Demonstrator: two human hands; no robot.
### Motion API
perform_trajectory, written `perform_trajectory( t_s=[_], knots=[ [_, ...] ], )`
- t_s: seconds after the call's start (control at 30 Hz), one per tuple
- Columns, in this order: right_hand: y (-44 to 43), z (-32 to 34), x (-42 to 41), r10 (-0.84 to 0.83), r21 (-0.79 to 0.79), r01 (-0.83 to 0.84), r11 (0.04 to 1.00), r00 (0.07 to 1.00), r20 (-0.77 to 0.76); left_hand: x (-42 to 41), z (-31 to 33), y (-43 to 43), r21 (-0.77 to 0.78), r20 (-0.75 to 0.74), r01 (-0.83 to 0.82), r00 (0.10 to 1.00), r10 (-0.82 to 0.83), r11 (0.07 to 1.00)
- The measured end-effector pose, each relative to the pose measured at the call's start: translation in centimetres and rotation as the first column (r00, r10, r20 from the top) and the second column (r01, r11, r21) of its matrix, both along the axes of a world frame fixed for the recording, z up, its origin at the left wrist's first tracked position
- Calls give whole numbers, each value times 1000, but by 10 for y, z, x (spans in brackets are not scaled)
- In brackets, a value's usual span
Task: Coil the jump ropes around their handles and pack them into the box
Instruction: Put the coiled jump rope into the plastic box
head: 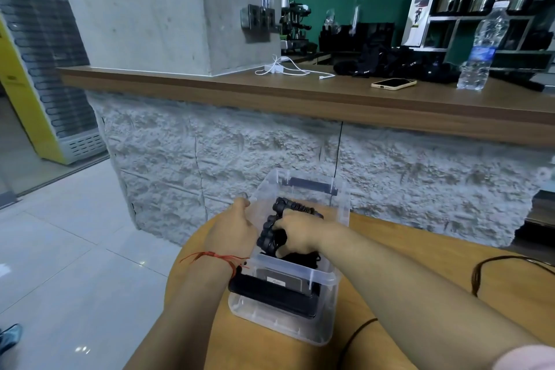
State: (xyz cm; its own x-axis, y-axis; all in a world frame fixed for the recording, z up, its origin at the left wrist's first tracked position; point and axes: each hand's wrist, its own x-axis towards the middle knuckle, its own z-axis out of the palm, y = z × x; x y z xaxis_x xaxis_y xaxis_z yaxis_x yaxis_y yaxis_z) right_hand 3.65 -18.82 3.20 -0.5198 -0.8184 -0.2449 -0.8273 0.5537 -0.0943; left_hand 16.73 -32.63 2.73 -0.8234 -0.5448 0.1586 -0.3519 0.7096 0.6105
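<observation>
Black coiled jump rope bundle [270, 231] going into clear plastic box [300, 330], right hand [300, 234] gripping it; likely light, floppy, so grip handles. Left hand [234, 228] holding box rim.

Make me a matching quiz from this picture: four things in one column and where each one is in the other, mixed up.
Things
1. phone
2. box
3. jump rope
4. red string

Places
A. standing on the round wooden table
B. tied around the wrist of the left hand
C. coiled up in the grip of the right hand
D. lying on the high wooden counter

Pairs: 1-D, 2-A, 3-C, 4-B
</observation>
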Motion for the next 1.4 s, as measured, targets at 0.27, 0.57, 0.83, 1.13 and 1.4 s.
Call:
perform_trajectory(
  t_s=[0.27,0.57,0.83,1.13,1.4],
  knots=[
    [-16,-8,-1,-9,9,9,1000,1000,-11,-5,-7,2,-9,-18,-5,1000,4,1000],
    [-3,-4,7,-4,-8,4,1000,999,37,2,-1,3,-22,46,12,999,-11,1000],
    [56,38,21,-70,-121,62,991,996,-61,5,8,12,-130,86,-33,995,45,991],
    [162,69,44,-271,-342,232,911,960,-70,2,22,83,-561,-5,28,999,-36,828],
    [299,63,73,-463,-406,407,818,885,-44,-10,19,232,-598,-14,306,920,-391,741]
  ],
)
